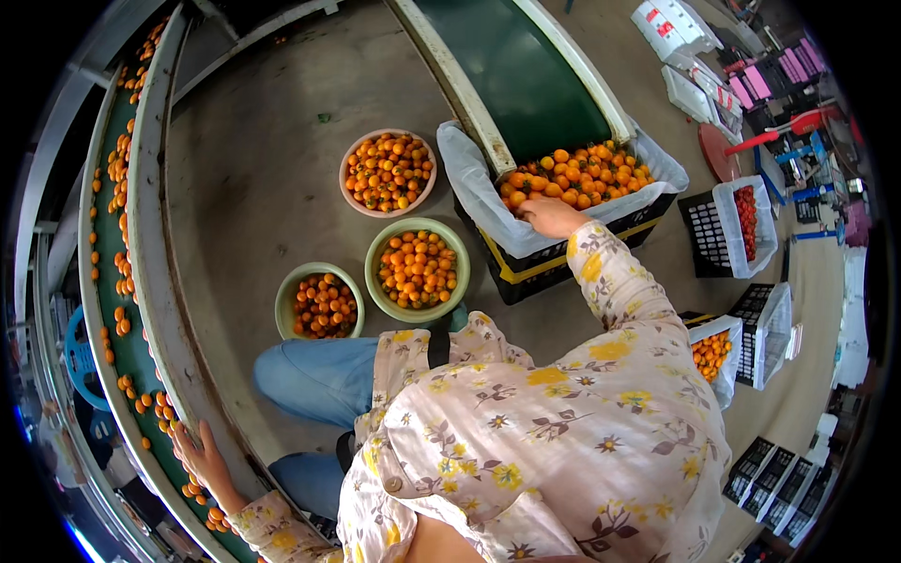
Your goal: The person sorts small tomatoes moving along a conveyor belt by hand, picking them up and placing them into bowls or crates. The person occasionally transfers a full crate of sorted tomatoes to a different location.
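Note:
My left hand lies over the rim of the long green conveyor belt, its fingers beside orange cherry tomatoes on the belt. Whether it holds any cannot be told. My right hand reaches into the near left corner of a black crate lined with white plastic, fingertips among orange cherry tomatoes; the fingertips are partly hidden. Above that crate ends a wide green belt. On the floor stand a pink bowl and two green bowls, all holding orange tomatoes.
At the right stand a lined crate of red tomatoes, a lined crate of orange tomatoes and several stacked black crates. A red stool and white foam boxes are at the upper right. Metal rails edge both belts.

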A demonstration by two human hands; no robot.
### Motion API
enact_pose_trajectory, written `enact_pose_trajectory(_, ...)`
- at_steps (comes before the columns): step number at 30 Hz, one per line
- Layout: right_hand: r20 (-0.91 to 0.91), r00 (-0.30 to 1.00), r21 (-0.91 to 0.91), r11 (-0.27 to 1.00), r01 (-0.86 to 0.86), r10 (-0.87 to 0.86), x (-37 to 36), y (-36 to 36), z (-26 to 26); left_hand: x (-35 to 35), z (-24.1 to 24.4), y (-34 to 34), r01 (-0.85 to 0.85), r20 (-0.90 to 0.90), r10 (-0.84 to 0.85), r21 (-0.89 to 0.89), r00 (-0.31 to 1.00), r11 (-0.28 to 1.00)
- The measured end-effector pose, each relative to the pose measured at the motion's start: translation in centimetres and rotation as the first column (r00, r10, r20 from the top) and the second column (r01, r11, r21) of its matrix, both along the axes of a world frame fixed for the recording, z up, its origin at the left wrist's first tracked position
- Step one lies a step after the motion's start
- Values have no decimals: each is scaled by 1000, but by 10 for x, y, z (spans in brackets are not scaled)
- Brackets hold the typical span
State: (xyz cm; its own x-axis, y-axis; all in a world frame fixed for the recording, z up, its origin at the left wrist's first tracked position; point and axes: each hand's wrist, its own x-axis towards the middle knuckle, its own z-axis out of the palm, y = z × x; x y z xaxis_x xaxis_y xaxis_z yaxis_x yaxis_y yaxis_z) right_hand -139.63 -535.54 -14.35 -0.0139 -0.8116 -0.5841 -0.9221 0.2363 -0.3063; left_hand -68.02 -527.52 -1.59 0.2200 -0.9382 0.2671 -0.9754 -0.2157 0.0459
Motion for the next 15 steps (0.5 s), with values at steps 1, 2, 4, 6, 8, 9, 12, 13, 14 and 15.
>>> enact_pose_trajectory(1,38,999,5,1000,-25,25,-2,-5,-7,-4,5,2,-37,-75,41,43,996,998)
enact_pose_trajectory(2,53,995,-91,993,-77,82,-8,-7,-10,-9,9,3,-92,-153,104,85,983,992)
enact_pose_trajectory(4,64,982,-259,954,-153,175,1,-16,17,-4,-1,9,-26,-209,29,19,978,999)
enact_pose_trajectory(6,120,986,-274,958,-80,116,35,-36,66,-37,17,16,-72,-233,64,-25,970,997)
enact_pose_trajectory(8,150,976,-393,916,-85,155,49,-35,88,-57,44,9,-74,-213,59,-60,975,996)
enact_pose_trajectory(9,171,967,-435,895,-98,189,57,-41,90,-61,57,3,-93,-187,81,-56,979,994)
enact_pose_trajectory(12,231,858,-533,798,-282,458,94,-92,82,-58,66,18,-106,-175,97,-40,980,994)
enact_pose_trajectory(13,193,844,-484,797,-362,501,128,-109,99,-56,61,30,-102,-110,87,-130,990,986)
enact_pose_trajectory(14,127,837,-490,768,-413,532,162,-118,117,-59,59,41,-123,-127,99,-194,987,973)
enact_pose_trajectory(15,71,811,-498,725,-476,581,208,-101,136,-46,62,69,-163,-165,142,-124,976,979)
